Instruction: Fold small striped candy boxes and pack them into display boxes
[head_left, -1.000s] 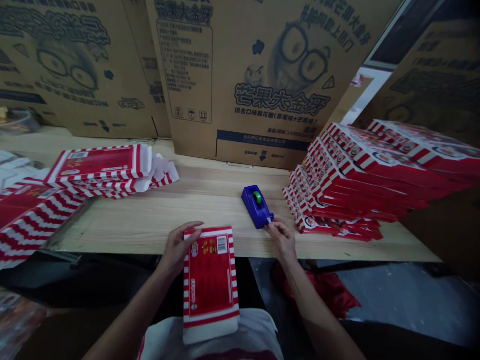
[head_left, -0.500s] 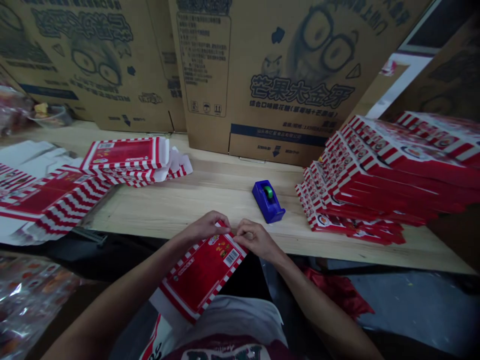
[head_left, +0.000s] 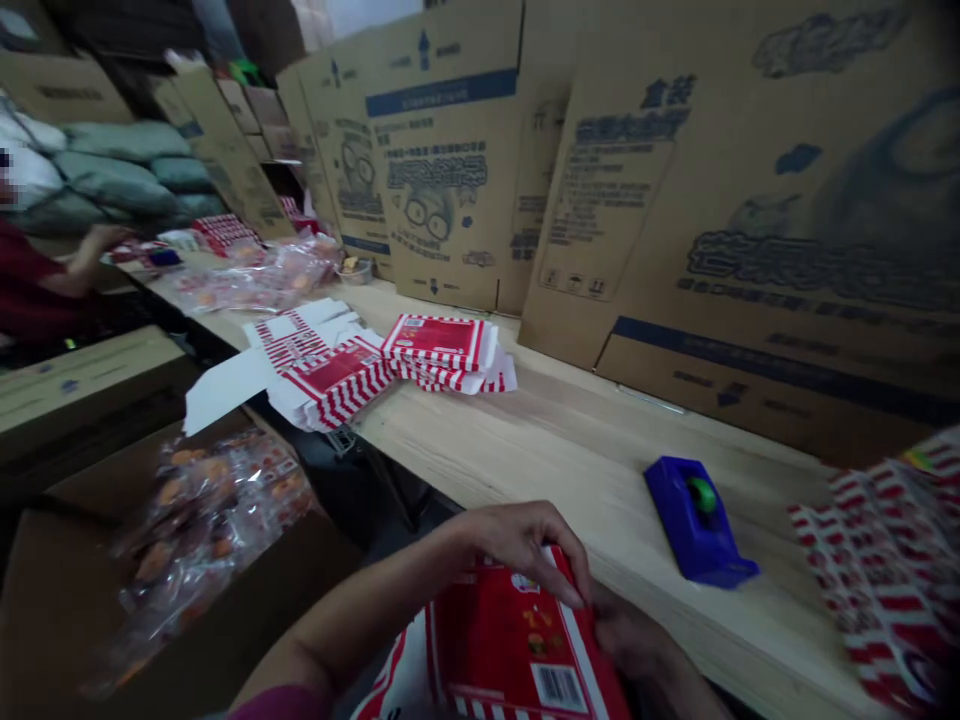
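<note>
A flat red-and-white striped carton [head_left: 517, 650] lies at the bottom of the view, below the front edge of the wooden table [head_left: 570, 460]. My left hand [head_left: 517, 545] curls over its top edge and grips it. My right hand [head_left: 637, 640] sits under the carton's right side, mostly hidden by it, its fingers out of sight. A blue tape dispenser [head_left: 697, 520] with a green roll stands on the table just right of my hands.
Striped flat cartons lie piled at the table's left [head_left: 375, 365] and at the right edge [head_left: 892, 570]. Large printed cardboard boxes [head_left: 675, 180] wall off the back. Bagged snacks [head_left: 202, 500] fill a box at lower left. Another person's arm [head_left: 82, 260] works far left.
The view has swung to the left and the dispenser now sits at the right. The carton has been drawn lower and closer, with my left hand on top and my right beneath.
</note>
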